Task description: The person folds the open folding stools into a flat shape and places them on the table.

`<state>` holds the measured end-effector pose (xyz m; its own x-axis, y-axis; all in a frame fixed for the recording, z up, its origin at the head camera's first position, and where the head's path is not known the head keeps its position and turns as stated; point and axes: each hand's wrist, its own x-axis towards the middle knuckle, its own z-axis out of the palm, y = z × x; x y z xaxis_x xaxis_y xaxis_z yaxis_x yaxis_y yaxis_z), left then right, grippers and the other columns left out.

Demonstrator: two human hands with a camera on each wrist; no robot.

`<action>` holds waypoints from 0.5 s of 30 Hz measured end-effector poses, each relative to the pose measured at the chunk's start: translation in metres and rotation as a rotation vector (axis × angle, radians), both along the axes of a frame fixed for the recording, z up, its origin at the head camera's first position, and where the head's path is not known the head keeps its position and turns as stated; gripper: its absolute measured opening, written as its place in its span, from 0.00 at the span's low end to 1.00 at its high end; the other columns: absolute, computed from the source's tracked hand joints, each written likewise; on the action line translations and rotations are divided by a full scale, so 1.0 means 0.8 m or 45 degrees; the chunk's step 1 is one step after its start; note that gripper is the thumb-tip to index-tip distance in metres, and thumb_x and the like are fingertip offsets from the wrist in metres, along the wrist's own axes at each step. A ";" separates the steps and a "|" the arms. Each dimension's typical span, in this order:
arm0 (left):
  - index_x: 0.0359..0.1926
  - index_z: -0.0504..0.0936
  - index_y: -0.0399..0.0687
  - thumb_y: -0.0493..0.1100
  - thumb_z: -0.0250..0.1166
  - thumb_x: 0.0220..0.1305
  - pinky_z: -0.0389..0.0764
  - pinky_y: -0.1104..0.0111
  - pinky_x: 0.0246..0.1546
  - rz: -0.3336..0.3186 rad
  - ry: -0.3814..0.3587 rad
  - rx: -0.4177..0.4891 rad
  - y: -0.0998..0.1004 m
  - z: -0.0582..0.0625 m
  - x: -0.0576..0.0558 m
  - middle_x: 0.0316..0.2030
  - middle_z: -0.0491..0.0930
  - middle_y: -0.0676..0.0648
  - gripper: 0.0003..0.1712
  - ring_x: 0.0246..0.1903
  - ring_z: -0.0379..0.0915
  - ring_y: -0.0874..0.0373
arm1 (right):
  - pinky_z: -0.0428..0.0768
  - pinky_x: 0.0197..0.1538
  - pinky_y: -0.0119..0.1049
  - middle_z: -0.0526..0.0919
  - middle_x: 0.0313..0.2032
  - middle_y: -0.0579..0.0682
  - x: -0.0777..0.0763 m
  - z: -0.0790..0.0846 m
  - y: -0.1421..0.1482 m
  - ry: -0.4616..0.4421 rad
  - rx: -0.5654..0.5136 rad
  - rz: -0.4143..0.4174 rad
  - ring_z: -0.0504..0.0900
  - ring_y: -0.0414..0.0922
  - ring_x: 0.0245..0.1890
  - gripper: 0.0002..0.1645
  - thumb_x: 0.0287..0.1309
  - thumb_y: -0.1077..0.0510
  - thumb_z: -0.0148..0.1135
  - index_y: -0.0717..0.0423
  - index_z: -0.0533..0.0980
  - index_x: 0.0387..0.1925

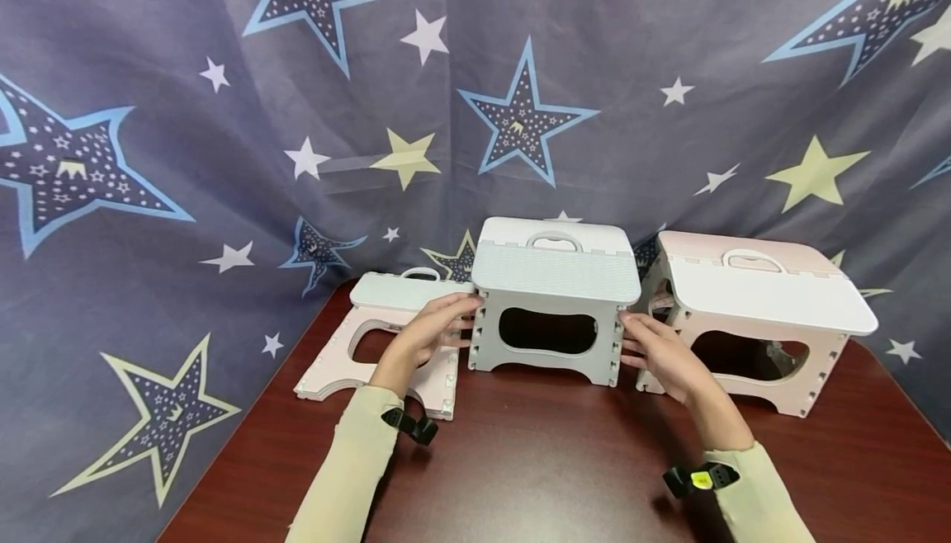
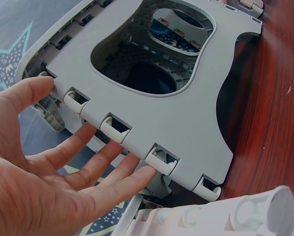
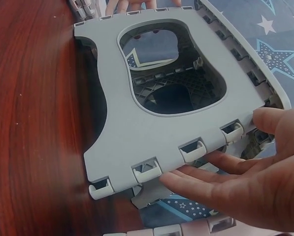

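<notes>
A grey folding step stool (image 1: 553, 275) with a white rear top section and a carry handle stands unfolded in the middle of the table. My left hand (image 1: 431, 332) is at its left side, and my right hand (image 1: 669, 357) is at its right side. In the left wrist view, the left thumb lies at the front panel's upper corner, with the extended fingers (image 2: 105, 155) along the hinged edge. The right wrist view shows the right thumb near the panel's upper corner and the fingers (image 3: 206, 184) stretched along the hinge clips. No fingers curl tightly around the stool.
A pink and white stool (image 1: 765, 291) stands unfolded on the right. At left, another pink stool (image 1: 338, 361) with a pale grey top lies folded flat. The dark red wooden table (image 1: 535, 460) backs onto a star-patterned curtain (image 1: 609, 56).
</notes>
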<state>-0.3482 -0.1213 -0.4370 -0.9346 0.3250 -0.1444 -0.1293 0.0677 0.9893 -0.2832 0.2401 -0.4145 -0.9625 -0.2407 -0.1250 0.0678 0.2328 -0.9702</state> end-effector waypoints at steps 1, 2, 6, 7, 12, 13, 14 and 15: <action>0.67 0.73 0.40 0.52 0.59 0.72 0.82 0.49 0.58 -0.002 0.001 -0.004 0.000 0.000 0.000 0.64 0.74 0.37 0.29 0.60 0.74 0.43 | 0.77 0.67 0.42 0.56 0.73 0.72 0.000 0.000 0.000 -0.002 -0.003 0.001 0.62 0.63 0.72 0.45 0.81 0.41 0.37 0.75 0.46 0.75; 0.67 0.73 0.40 0.52 0.59 0.72 0.82 0.48 0.58 -0.002 -0.002 -0.004 0.001 0.001 0.000 0.63 0.74 0.38 0.29 0.60 0.74 0.43 | 0.77 0.67 0.43 0.55 0.73 0.72 0.000 0.000 0.001 -0.003 -0.007 0.001 0.62 0.63 0.72 0.45 0.81 0.41 0.37 0.75 0.45 0.75; 0.68 0.72 0.40 0.53 0.59 0.72 0.81 0.48 0.59 -0.003 -0.008 -0.015 0.002 0.002 0.001 0.64 0.73 0.38 0.30 0.61 0.74 0.43 | 0.76 0.68 0.42 0.55 0.73 0.72 -0.001 0.000 0.001 -0.010 -0.011 -0.009 0.61 0.63 0.72 0.45 0.81 0.40 0.38 0.75 0.45 0.76; 0.68 0.72 0.41 0.53 0.59 0.72 0.81 0.48 0.60 -0.003 -0.010 -0.017 0.002 0.001 0.000 0.65 0.73 0.38 0.31 0.61 0.74 0.43 | 0.77 0.68 0.42 0.55 0.73 0.71 -0.001 0.000 0.001 -0.012 -0.013 -0.013 0.62 0.62 0.72 0.45 0.81 0.40 0.38 0.75 0.45 0.76; 0.68 0.72 0.41 0.53 0.60 0.72 0.81 0.48 0.60 0.000 -0.023 -0.021 0.002 -0.001 -0.003 0.68 0.71 0.37 0.31 0.61 0.73 0.43 | 0.77 0.66 0.40 0.57 0.72 0.70 -0.002 -0.002 0.002 -0.010 -0.016 -0.027 0.63 0.61 0.71 0.44 0.81 0.40 0.38 0.74 0.47 0.75; 0.69 0.72 0.41 0.53 0.59 0.72 0.81 0.48 0.60 0.001 -0.028 -0.021 0.003 -0.001 -0.003 0.68 0.71 0.38 0.31 0.61 0.73 0.43 | 0.77 0.66 0.39 0.57 0.72 0.70 -0.002 -0.002 0.002 -0.010 -0.016 -0.029 0.63 0.61 0.71 0.44 0.81 0.40 0.38 0.74 0.47 0.75; 0.69 0.72 0.41 0.53 0.59 0.72 0.81 0.48 0.60 0.000 -0.030 -0.024 0.003 -0.001 -0.002 0.68 0.71 0.37 0.31 0.61 0.73 0.44 | 0.77 0.65 0.39 0.57 0.72 0.71 -0.002 -0.002 0.002 -0.007 -0.012 -0.025 0.63 0.61 0.71 0.44 0.81 0.40 0.37 0.74 0.47 0.75; 0.69 0.71 0.41 0.53 0.59 0.72 0.81 0.48 0.60 0.000 -0.034 -0.025 0.003 -0.001 -0.001 0.68 0.70 0.38 0.31 0.61 0.73 0.44 | 0.77 0.65 0.39 0.57 0.72 0.71 -0.002 -0.002 0.003 -0.009 -0.012 -0.026 0.63 0.61 0.71 0.44 0.81 0.40 0.38 0.74 0.47 0.75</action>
<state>-0.3492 -0.1189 -0.4376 -0.9303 0.3221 -0.1752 -0.1553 0.0867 0.9840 -0.2848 0.2423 -0.4165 -0.9663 -0.2225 -0.1295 0.0791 0.2222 -0.9718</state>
